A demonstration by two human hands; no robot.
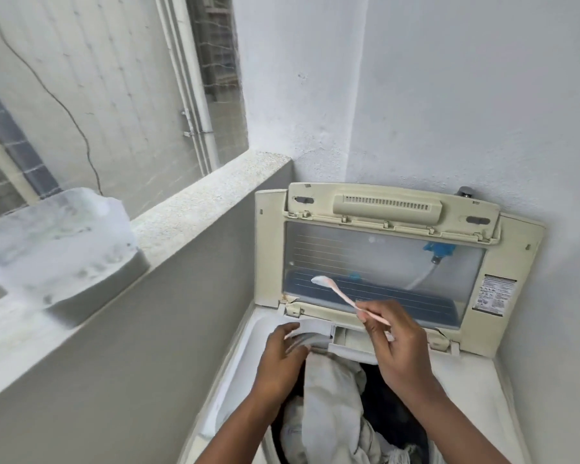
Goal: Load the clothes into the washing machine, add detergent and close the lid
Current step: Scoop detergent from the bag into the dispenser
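Note:
The top-loading washing machine (482,390) stands in the corner with its cream lid (392,209) raised upright against the wall. Grey-white and dark clothes (335,406) fill the drum. My left hand (283,353) grips the pulled-out grey detergent drawer (315,333) at the back left of the drum opening. My right hand (392,343) pinches the handle of a pink plastic spoon (340,294). The spoon's bowl, heaped with white powder, points up and left in front of the lid's window.
A speckled concrete ledge (195,209) runs along the left of the machine. A blurred white plastic container (54,249) sits on it at the far left. White walls close in behind and to the right.

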